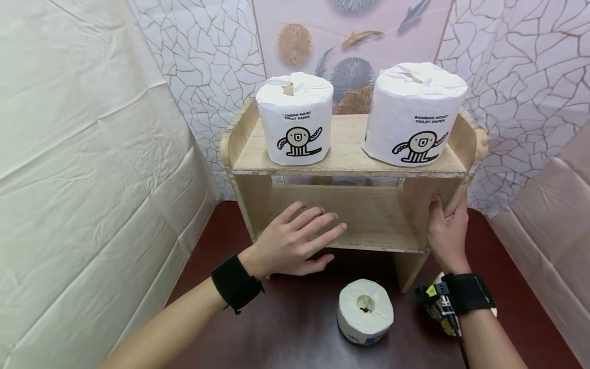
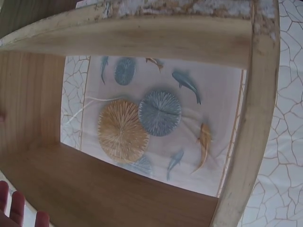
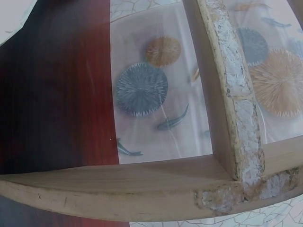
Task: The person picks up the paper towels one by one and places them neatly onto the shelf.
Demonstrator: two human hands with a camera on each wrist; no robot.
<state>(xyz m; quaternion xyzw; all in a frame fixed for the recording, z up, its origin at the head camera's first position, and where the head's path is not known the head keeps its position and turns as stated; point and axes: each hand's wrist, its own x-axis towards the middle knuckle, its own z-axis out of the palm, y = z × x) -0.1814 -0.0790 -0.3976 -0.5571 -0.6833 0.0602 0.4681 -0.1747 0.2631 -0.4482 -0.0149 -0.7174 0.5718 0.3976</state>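
Observation:
A small wooden shelf (image 1: 332, 218) with two levels stands on a dark red table. On its top board are two wrapped toilet paper rolls, a left one (image 1: 295, 123) and a larger-looking right one (image 1: 415, 118). My right hand (image 1: 448, 236) grips the shelf's right side panel, thumb on the inner face. In front of the lower level, my left hand (image 1: 295, 241) is spread with nothing in it; its fingers (image 2: 18, 208) show at the lower left in the left wrist view. The right wrist view shows the shelf's worn edge (image 3: 236, 94), but not the hand.
Another toilet roll (image 1: 365, 311) stands on the table (image 1: 295, 328) before the shelf. A pale round thing (image 1: 438, 280) is mostly hidden behind my right wrist. Cream cloth walls (image 1: 92, 154) flank both sides; a patterned backdrop (image 1: 198, 66) hangs behind.

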